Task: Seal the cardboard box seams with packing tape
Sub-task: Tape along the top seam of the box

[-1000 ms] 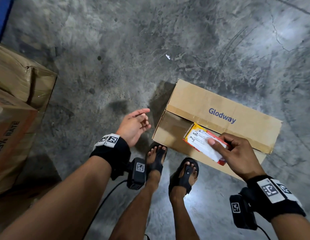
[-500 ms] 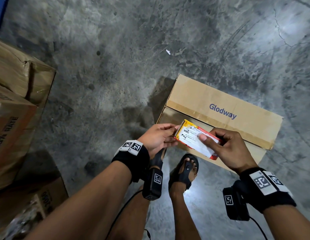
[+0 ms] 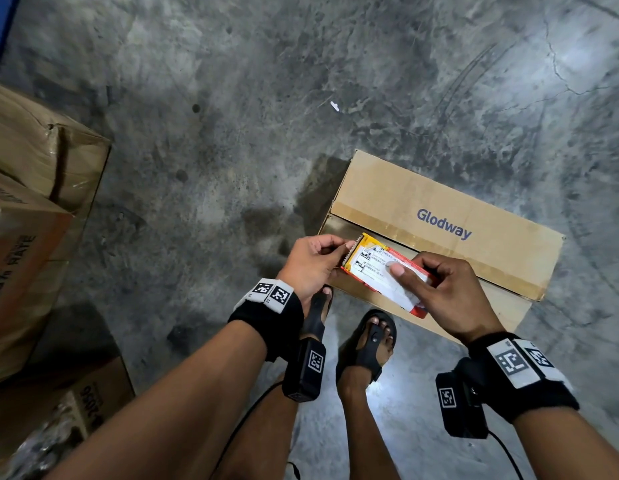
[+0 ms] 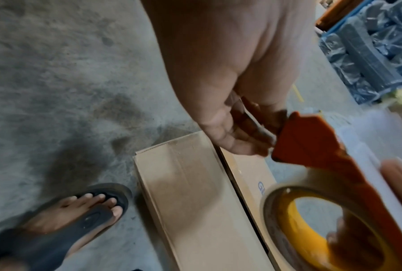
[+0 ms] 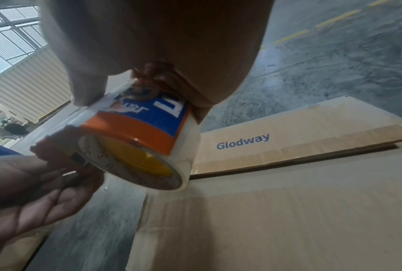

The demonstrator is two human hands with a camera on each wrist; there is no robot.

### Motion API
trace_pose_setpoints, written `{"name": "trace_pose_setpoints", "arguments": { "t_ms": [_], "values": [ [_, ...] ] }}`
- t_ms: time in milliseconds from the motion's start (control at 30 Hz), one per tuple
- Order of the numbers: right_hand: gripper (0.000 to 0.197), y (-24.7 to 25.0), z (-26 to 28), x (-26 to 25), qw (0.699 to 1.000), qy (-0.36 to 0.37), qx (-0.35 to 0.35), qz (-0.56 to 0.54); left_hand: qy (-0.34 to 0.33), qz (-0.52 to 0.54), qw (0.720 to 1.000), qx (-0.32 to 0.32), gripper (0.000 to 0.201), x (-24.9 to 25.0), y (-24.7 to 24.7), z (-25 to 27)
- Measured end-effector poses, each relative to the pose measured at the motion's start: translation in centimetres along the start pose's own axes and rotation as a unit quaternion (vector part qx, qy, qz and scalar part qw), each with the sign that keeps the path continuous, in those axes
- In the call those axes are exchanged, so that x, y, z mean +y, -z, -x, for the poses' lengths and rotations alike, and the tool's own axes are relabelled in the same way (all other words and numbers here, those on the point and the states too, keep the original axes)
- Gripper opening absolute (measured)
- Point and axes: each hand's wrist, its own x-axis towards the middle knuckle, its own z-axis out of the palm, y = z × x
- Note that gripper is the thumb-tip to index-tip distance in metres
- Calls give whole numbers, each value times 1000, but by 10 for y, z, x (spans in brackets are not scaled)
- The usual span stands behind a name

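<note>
right hand (image 3: 450, 299): curled round tape dispenser (image 3: 384, 271), held above near flap of cardboard box (image 3: 439, 216) | left hand (image 3: 311, 265): fingertips pinch dispenser's serrated end | box: on concrete floor (image 3: 232, 98), centre seam gapped, near edge by sandalled feet (image 3: 367, 344) | room: bare floor beyond box; stacked cartons (image 3: 31, 202) well left

Right hand (image 3: 450, 299) covered the far end of the tape dispenser (image 3: 384, 271) in head view. Print on its label too small to read. Left hand (image 3: 311, 265) fingertips hidden behind the serrated end. Cardboard box (image 3: 439, 216): near edge behind both hands. Stacked cartons (image 3: 34, 209) cut off at left edge. Left wrist view: tape roll (image 4: 329, 229) blurred, cropped at bottom.
</note>
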Motion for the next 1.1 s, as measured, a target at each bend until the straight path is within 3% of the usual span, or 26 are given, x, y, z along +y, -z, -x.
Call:
{"name": "trace_pose_setpoints", "arguments": {
  "t_ms": [167, 267, 433, 600, 733, 1100],
  "values": [
    [58, -7, -1, 1, 1000, 2, 15, 9, -51, -23, 998, 33, 12, 2, -1, -9],
    [54, -6, -5, 0, 999, 15, 24, 24, -72, -27, 996, 33, 10, 5, 2, -13],
    [51, 21, 3, 6, 997, 15, 39, 63, -83, 4, 990, 111, 15, 21, 54, -35],
    [44, 44, -4, 15, 986, 26, 35, 161, -91, -38, 992, 76, 14, 30, 73, -59],
    [38, 44, -36, 32, 973, 33, 54, 224, -92, -30, 992, 86, 14, 14, 69, -90],
    [43, 27, -91, 71, 960, 13, 39, 276, -85, -16, 991, 104, 17, -29, 76, -146]
  ]
}}
